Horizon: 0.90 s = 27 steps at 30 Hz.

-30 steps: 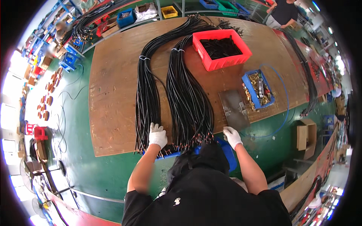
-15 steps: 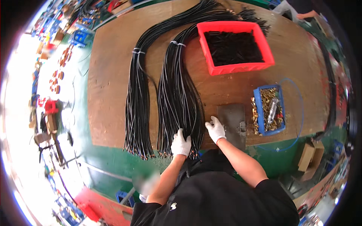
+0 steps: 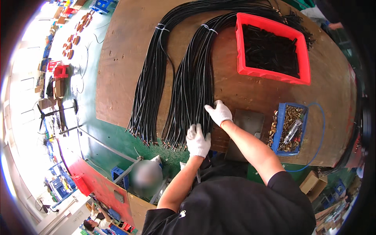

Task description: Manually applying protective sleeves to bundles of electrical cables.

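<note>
Two bundles of long black cables lie on the brown table, their cut ends fanned toward me. My left hand [image 3: 198, 141], in a white glove, rests on the lower right part of the right-hand cable bundle [image 3: 192, 90], fingers stretched over the strands and thumb apart. My right hand [image 3: 219, 112], gloved too, touches that bundle's right edge with thumb and forefinger spread. White ties bind both bundles farther up. The left-hand cable bundle [image 3: 148, 94] lies beside it, untouched. What is under my left palm is hidden.
A red bin [image 3: 274, 75] of short black pieces stands far right. Nearer, a blue bin [image 3: 279, 127] holds brass fittings and a silver tool, with a blue hose [image 3: 323, 127] curving beside it. A dark plate [image 3: 246, 121] lies on the table [image 3: 121, 78] by my right forearm.
The view has turned and shifted. My right hand has moved left and away from me, from beside the dark plate to the cable bundle's edge. My left hand stays at the bundle's lower end.
</note>
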Each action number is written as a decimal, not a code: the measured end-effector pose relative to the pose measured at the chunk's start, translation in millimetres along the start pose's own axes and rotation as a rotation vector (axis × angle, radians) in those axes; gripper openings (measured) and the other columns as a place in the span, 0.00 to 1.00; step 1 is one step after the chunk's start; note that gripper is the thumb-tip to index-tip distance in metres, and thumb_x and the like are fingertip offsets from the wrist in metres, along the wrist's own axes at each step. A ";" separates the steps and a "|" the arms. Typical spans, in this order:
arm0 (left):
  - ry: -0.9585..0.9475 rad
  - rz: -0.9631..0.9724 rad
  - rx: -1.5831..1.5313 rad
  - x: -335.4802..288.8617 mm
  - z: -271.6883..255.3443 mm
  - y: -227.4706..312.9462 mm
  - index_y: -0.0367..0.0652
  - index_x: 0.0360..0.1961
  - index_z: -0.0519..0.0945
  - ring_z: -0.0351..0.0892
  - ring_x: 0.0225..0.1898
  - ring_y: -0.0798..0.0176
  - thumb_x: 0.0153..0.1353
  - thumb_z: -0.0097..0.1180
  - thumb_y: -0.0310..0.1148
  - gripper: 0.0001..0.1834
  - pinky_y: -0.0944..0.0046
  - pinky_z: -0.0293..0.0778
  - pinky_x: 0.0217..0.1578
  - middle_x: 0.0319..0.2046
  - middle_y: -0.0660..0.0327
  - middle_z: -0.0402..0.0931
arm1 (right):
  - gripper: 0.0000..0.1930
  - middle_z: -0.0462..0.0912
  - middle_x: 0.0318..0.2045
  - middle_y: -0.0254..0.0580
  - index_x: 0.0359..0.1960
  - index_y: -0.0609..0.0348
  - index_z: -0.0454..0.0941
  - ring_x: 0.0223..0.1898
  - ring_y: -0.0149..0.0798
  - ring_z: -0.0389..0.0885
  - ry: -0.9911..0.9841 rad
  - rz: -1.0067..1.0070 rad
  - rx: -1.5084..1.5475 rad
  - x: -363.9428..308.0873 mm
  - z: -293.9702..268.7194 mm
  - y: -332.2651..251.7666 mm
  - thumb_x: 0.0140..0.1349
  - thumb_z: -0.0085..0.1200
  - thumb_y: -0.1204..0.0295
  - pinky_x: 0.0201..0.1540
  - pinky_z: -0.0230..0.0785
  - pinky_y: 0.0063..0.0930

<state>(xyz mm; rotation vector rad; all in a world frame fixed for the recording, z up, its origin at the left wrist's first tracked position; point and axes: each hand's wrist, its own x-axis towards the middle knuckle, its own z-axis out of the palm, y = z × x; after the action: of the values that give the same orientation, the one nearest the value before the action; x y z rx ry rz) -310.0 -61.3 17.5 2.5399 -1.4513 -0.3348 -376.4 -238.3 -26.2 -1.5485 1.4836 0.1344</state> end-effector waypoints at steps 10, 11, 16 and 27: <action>-0.357 -0.337 -0.181 29.6 2.2 -11.4 0.41 0.69 0.65 0.82 0.54 0.36 0.55 0.73 0.52 0.47 0.43 0.79 0.54 0.56 0.40 0.76 | 0.34 0.86 0.52 0.63 0.60 0.64 0.80 0.58 0.59 0.84 0.033 -0.013 0.186 3.5 27.2 -2.3 0.65 0.60 0.47 0.61 0.75 0.47; -0.243 -0.280 -0.143 23.8 1.9 -11.6 0.41 0.62 0.69 0.81 0.53 0.40 0.52 0.76 0.48 0.43 0.45 0.80 0.52 0.50 0.45 0.77 | 0.33 0.86 0.53 0.64 0.61 0.65 0.79 0.59 0.62 0.83 0.041 -0.089 0.144 4.1 37.6 -9.7 0.66 0.60 0.47 0.62 0.74 0.48; -0.151 -0.143 -0.107 13.3 4.8 -49.0 0.43 0.70 0.67 0.79 0.54 0.39 0.55 0.74 0.42 0.44 0.45 0.79 0.52 0.55 0.44 0.76 | 0.34 0.84 0.50 0.73 0.54 0.70 0.78 0.57 0.67 0.83 0.033 -0.056 0.043 13.7 57.4 -43.6 0.61 0.64 0.48 0.60 0.75 0.52; -0.205 -0.154 -0.067 36.0 7.0 -8.2 0.34 0.68 0.67 0.78 0.56 0.44 0.52 0.75 0.49 0.49 0.46 0.74 0.54 0.54 0.47 0.76 | 0.30 0.88 0.50 0.58 0.56 0.73 0.81 0.52 0.45 0.86 -0.089 -0.038 0.236 7.7 34.7 37.3 0.65 0.66 0.55 0.53 0.78 0.39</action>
<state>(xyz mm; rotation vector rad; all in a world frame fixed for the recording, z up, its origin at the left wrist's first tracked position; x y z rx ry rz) -287.6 -88.7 4.9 2.6326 -1.2859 -0.6752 -387.4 -213.5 -70.0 -1.3625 1.3475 0.0051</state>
